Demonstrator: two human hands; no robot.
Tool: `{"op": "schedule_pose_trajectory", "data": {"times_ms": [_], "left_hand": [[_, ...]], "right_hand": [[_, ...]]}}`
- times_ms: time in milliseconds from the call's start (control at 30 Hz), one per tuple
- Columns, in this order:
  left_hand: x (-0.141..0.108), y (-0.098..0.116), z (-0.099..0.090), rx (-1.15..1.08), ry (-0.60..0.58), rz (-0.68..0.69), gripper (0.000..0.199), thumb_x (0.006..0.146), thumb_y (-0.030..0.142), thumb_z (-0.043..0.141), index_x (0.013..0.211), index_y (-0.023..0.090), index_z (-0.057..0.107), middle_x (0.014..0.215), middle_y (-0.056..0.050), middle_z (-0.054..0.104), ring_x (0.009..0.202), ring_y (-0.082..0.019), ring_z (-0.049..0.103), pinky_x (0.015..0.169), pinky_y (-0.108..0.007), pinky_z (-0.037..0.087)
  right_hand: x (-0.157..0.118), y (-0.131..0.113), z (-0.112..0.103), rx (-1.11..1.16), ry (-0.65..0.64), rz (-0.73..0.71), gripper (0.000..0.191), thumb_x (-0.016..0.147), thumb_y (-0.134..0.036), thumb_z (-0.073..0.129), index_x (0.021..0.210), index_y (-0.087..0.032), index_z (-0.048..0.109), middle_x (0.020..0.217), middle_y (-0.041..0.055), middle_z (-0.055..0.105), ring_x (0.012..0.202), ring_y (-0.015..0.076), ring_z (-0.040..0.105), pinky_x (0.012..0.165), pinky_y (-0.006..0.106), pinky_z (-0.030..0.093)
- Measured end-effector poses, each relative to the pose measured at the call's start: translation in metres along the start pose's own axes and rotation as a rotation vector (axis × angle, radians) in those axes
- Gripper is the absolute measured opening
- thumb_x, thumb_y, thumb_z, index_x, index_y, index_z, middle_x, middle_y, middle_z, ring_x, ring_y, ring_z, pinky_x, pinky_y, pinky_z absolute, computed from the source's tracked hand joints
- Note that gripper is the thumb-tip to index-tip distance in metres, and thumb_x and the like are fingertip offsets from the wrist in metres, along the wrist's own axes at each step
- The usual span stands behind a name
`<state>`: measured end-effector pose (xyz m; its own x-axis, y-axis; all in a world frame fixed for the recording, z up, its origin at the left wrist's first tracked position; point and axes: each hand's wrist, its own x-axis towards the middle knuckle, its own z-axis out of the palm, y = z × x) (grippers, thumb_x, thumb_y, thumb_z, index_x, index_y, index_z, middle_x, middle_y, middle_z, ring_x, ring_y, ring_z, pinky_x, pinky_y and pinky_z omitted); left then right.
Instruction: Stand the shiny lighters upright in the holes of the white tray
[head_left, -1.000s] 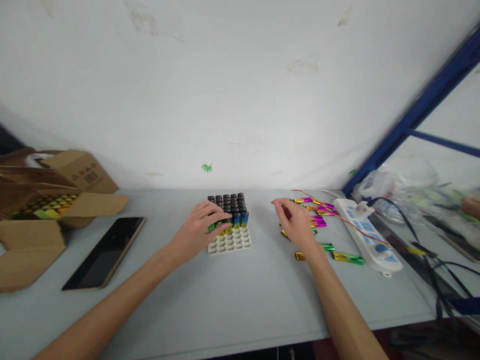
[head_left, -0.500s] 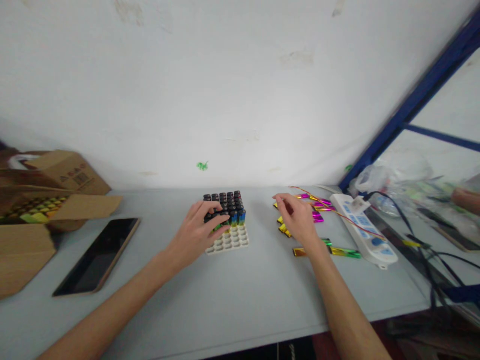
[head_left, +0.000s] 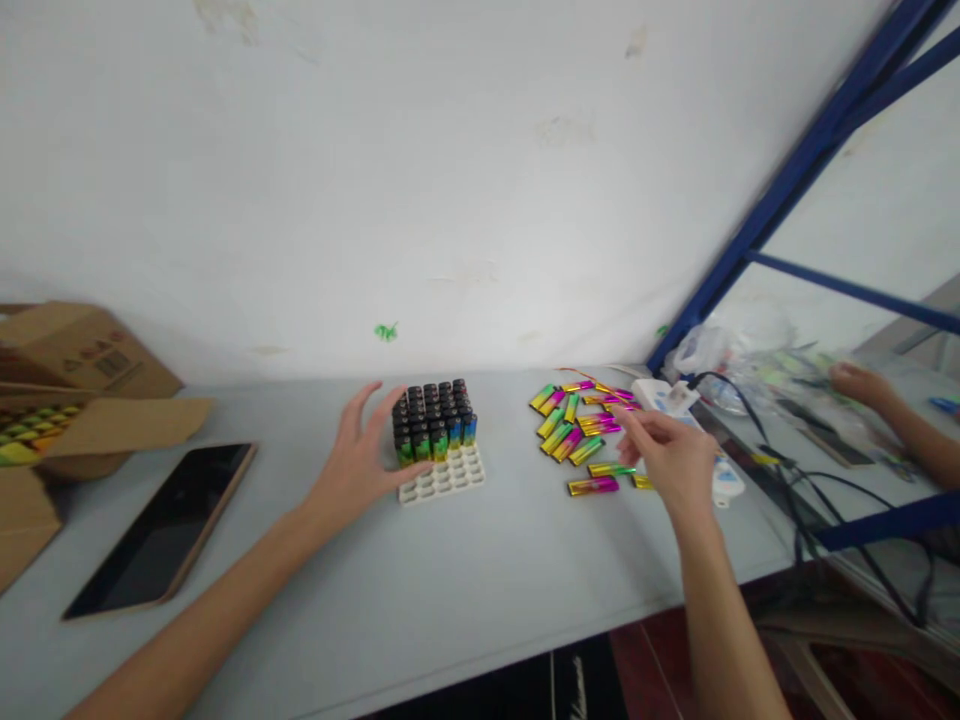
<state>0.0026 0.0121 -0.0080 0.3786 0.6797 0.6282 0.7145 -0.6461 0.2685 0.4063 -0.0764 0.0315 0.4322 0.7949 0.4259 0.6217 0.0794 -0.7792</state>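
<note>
Head view, from the left: an open carton and a dark-screened phone lie well apart from the left hand. That hand is beside the white tray, thumb and fingers spread wide with nothing seen between them; whether they touch the upright, black-topped pieces cannot be told. Those stand in the tray's back rows, long axes vertical, with white sockets showing in front. Right of the tray, shiny loose pieces lie flat, many slanting away to the right, the nearest magenta-gold one almost crosswise. All lie nearer the right hand, mainly to its left. Its thumb and fingertips are drawn close; any grip cannot be made out. Farther right are a power strip and another person's hand.
</note>
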Motion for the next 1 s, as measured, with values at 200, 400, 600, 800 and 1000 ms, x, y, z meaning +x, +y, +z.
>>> {"op": "schedule_pose_trajectory", "data": {"times_ms": [200, 400, 600, 800, 1000], "left_hand": [[-0.003, -0.015, 0.013, -0.247, -0.149, -0.122, 0.113, 0.079, 0.055, 0.083, 0.165, 0.025, 0.015, 0.162, -0.020, 0.038, 0.148, -0.040, 0.042, 0.122, -0.063, 0.035], [-0.002, -0.012, 0.013, -0.300, -0.207, -0.129, 0.115, 0.079, 0.051, 0.085, 0.165, 0.021, 0.015, 0.161, -0.021, 0.040, 0.149, -0.037, 0.042, 0.124, -0.058, 0.034], [0.000, 0.001, -0.001, -0.272, -0.060, -0.028, 0.084, 0.095, 0.047, 0.066, 0.161, 0.015, 0.025, 0.156, -0.022, 0.040, 0.147, -0.035, 0.039, 0.125, -0.058, 0.031], [-0.001, 0.023, -0.013, -0.272, 0.057, 0.054, 0.064, 0.100, 0.040, 0.056, 0.155, 0.018, 0.034, 0.149, -0.019, 0.046, 0.140, -0.033, 0.043, 0.120, -0.056, 0.036], [-0.005, 0.025, -0.013, -0.308, 0.062, 0.057, 0.057, 0.099, 0.033, 0.057, 0.151, 0.018, 0.039, 0.145, -0.018, 0.049, 0.137, -0.032, 0.047, 0.118, -0.055, 0.040]], "right_hand": [[-0.023, 0.012, 0.011, -0.262, -0.209, -0.302, 0.048, 0.103, -0.059, 0.047, 0.101, -0.021, 0.078, 0.093, 0.0100, 0.078, 0.078, 0.0251, 0.075, 0.077, 0.042, 0.061], [-0.020, 0.017, 0.052, -0.503, -0.365, -0.389, 0.058, 0.094, -0.056, 0.066, 0.137, -0.018, 0.064, 0.128, 0.0193, 0.066, 0.123, 0.0378, 0.059, 0.105, 0.057, 0.048], [-0.007, 0.017, 0.067, -0.666, -0.390, -0.319, 0.066, 0.091, -0.063, 0.066, 0.139, -0.018, 0.063, 0.137, 0.0215, 0.060, 0.127, 0.0407, 0.054, 0.106, 0.057, 0.044], [0.005, 0.018, 0.065, -0.667, -0.439, -0.346, 0.065, 0.090, -0.059, 0.070, 0.138, -0.016, 0.065, 0.123, 0.0197, 0.067, 0.119, 0.0386, 0.059, 0.104, 0.054, 0.047], [0.004, 0.022, 0.066, -0.573, -0.446, -0.408, 0.053, 0.089, -0.053, 0.072, 0.129, -0.017, 0.070, 0.116, 0.0168, 0.068, 0.111, 0.0344, 0.063, 0.103, 0.051, 0.049]]}}
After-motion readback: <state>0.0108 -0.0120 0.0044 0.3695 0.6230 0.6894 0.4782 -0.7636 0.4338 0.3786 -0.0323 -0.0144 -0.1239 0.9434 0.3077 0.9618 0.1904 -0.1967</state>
